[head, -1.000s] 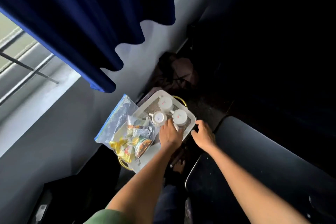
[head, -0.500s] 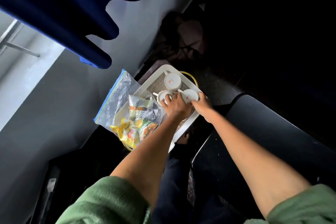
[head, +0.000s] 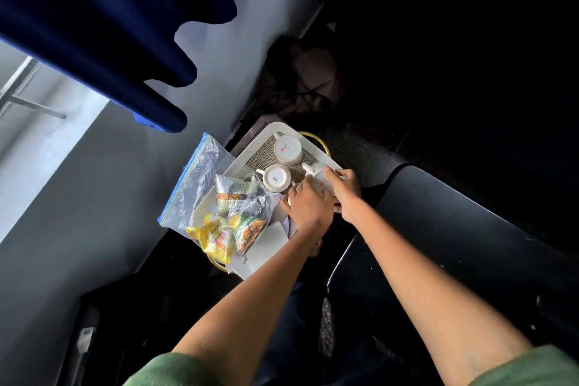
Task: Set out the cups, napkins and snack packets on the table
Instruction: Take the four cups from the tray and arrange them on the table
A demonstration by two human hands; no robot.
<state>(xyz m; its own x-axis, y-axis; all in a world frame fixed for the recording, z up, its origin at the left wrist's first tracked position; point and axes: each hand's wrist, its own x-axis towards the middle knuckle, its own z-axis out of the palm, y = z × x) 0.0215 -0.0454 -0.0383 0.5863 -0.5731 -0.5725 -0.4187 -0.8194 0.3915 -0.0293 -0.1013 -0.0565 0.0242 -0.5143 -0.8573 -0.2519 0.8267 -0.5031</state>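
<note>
Mid-frame, a white cup (head: 319,177) on the tray (head: 316,147) is gripped by the right hand (head: 343,189), arm stretched forward. Left hand (head: 308,205) is curled alongside it; its hold can't be made out tbh.

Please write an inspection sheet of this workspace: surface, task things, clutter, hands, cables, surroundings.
Surface: white tray with woven mat; dark table to its right.
Job's things: two cups upside down, far cup and near cup; third cup between both hands; snack packets in clear plastic bag; white napkins partly hidden.
Clutter: nothing seen.
Grip: left hand and right hand both at the third cup; the right holds it, the left grip is unclear.
Cables: nothing seen.
Surroundings: blue curtain, grey wall, dark bag.
</note>
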